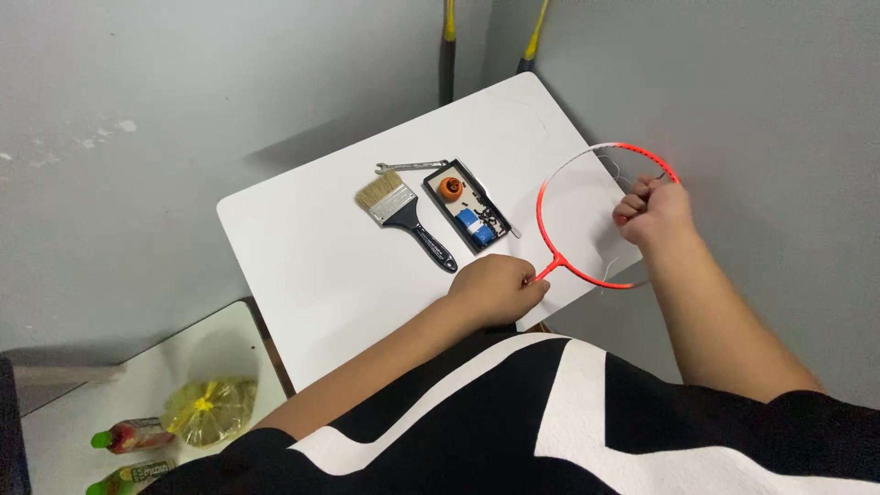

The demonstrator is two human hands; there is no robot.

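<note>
racket frame (587, 183): red-white hoop, unstrung | left hand (495, 289) grip: pinching its throat | right hand (653, 211) grip: fist on rim

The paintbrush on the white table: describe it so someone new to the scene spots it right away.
On the white table, look just beyond the left hand. The paintbrush lies left of the small black tray and below the wrench. Only it has pale bristles and a black handle.

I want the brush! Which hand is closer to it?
Left. The left hand grips the racket throat just below the brush handle; the right hand is across the frame.
</note>
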